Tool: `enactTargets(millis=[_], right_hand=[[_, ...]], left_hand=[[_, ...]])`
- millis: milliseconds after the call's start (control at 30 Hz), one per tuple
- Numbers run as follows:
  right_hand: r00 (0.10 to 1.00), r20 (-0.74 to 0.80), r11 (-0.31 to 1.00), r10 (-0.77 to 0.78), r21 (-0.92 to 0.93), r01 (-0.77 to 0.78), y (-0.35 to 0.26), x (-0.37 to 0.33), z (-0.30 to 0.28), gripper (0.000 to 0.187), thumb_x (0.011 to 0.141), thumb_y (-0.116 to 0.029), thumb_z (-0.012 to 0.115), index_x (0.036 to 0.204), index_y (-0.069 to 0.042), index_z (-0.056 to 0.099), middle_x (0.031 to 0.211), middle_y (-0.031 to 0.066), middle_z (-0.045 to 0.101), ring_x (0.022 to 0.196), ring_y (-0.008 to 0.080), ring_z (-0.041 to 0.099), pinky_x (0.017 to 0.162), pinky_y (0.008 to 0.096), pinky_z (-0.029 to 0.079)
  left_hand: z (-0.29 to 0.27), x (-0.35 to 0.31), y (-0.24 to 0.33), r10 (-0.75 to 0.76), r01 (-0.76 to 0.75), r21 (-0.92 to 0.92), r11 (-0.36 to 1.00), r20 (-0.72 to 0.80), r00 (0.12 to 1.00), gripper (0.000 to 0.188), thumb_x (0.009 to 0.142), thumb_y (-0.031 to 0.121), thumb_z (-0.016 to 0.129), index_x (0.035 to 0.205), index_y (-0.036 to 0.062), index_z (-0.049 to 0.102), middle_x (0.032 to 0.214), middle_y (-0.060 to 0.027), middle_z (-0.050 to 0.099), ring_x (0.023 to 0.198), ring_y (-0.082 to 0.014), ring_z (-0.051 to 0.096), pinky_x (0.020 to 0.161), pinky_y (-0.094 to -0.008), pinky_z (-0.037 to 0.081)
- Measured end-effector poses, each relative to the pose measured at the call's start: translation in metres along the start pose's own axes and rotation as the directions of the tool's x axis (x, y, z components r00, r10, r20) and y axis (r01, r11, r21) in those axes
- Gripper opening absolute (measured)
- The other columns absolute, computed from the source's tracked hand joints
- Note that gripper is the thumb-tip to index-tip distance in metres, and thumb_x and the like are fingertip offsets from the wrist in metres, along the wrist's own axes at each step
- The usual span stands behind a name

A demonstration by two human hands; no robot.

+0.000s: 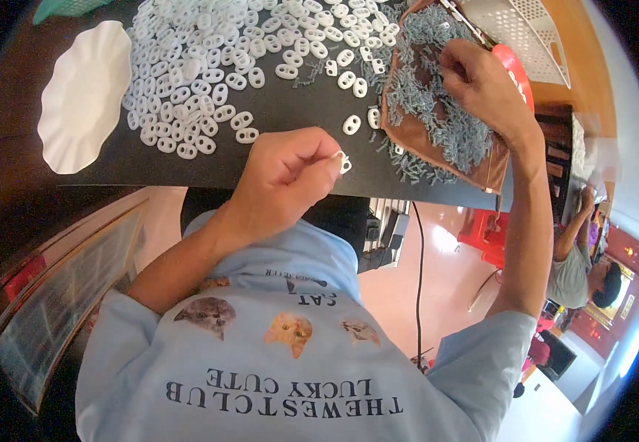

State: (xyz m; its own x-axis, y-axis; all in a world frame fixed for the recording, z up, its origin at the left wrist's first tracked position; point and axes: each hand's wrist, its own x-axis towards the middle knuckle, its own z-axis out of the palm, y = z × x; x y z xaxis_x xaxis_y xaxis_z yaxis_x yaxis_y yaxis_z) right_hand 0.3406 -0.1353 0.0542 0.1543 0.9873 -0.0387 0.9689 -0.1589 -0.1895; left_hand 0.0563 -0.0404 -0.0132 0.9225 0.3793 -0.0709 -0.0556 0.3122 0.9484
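Near the table's front edge, my left hand [279, 177] is closed, pinching a small white plastic cord lock [345, 166] between thumb and forefinger. Part of that piece is hidden by the fingertips. My right hand [481, 85] hovers over a heap of small blue-grey coil springs [430, 96], its fingers curled together; whatever is in them cannot be made out. The springs lie on a brown cloth [492, 173], some spilling past its edge. Left of the cloth spreads a big pile of white oval two-hole cord locks [187, 62], with a few loose ones [351, 124] between pile and cloth.
A white wavy-edged dish [84, 96] sits at the table's left end. A perforated white basket [514, 33] and a red object [511, 66] are beyond my right hand. A dark cable [419, 295] hangs below the dark table [297, 110]. Another person [573, 272] is at far right.
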Motion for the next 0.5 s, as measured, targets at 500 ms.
enactTargets(millis=[500], right_hand=[[0.935, -0.082, 0.875, 0.345, 0.388, -0.289, -0.031, -0.029, 0.018, 0.020, 0.091, -0.021, 0.058, 0.084, -0.002, 0.055, 0.066, -0.0032, 0.045, 0.061, 0.0055, 0.040, 0.054, 0.0231, 0.033]], left_hand=[[0.001, 0.002, 0.001, -0.028, 0.027, -0.055, 0.998, -0.028, 0.999, 0.014, 0.092, 0.012, 0.052, 0.085, 0.0008, 0.056, 0.066, 0.0019, 0.052, 0.055, -0.0019, 0.044, 0.047, -0.0188, 0.035]])
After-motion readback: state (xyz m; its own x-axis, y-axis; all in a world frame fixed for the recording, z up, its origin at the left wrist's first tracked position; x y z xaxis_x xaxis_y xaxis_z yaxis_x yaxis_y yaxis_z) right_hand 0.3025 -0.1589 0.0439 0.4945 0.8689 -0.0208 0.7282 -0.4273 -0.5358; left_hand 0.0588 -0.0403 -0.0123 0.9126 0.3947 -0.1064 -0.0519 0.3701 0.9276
